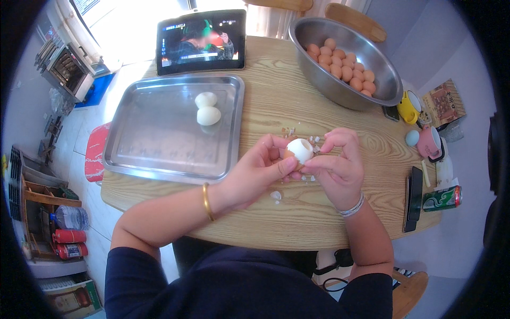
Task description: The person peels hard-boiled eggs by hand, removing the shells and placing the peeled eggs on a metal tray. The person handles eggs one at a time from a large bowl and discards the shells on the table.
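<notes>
Between my hands, above the wooden table, is a partly peeled boiled egg (pixel 301 149), its white bare on top and brown shell around its lower left side. My left hand (pixel 265 163) grips it between thumb and fingers. The thumb of my right hand (pixel 338 159) is at the egg's right edge, with the index finger raised and bent apart from it. Bits of eggshell (pixel 275 195) lie on the tabletop below and around the egg. Two peeled eggs (pixel 208 116) rest touching each other on a metal tray (pixel 169 175) to the left.
A steel bowl (pixel 330 85) of brown eggs stands at the back right, a tablet (pixel 201 42) behind the tray. Along the right side are a yellow mug (pixel 408 107), a pink mug (pixel 429 142), a pale blue egg (pixel 412 137), a black phone-like object (pixel 413 199) and a green can (pixel 441 198).
</notes>
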The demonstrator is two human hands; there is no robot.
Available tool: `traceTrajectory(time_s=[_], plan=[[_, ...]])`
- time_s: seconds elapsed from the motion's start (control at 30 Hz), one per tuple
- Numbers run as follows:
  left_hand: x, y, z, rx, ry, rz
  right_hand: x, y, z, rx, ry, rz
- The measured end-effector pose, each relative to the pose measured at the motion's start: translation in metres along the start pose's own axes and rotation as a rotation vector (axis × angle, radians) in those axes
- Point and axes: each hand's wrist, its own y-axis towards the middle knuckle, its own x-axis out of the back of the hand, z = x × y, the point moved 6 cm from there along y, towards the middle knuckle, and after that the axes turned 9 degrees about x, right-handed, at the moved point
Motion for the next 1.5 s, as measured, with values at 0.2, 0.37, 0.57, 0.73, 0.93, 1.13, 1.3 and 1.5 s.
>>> traceTrajectory(time_s=[0.2,0.37,0.57,0.73,0.93,1.13,1.3,1.5], plan=[[-0.002,0.0,-0.002,-0.013,-0.01,-0.003,-0.001,-0.001,-0.001,-0.008,0.036,-0.026],[-0.004,-0.001,-0.002,-0.019,-0.019,-0.002,-0.001,-0.003,-0.002,-0.022,0.056,-0.026],[0.001,0.001,0.002,0.004,0.04,0.037,-0.002,-0.004,-0.004,-0.004,0.095,-0.026],[-0.004,-0.001,0.0,0.021,-0.065,0.045,-0.003,-0.004,-0.004,-0.012,0.099,0.017],[-0.005,-0.001,-0.002,0.04,-0.233,0.123,-0.002,-0.005,-0.004,0.005,0.097,0.052],[-0.005,0.0,-0.007,-0.006,-0.267,0.133,0.0,-0.006,-0.01,-0.02,0.067,0.017],[-0.003,0.0,-0.004,0.013,-0.238,0.141,0.005,-0.001,-0.001,0.027,-0.066,0.028],[-0.002,0.001,0.0,0.046,-0.197,0.134,0.002,0.001,0.004,0.094,-0.132,0.027]])
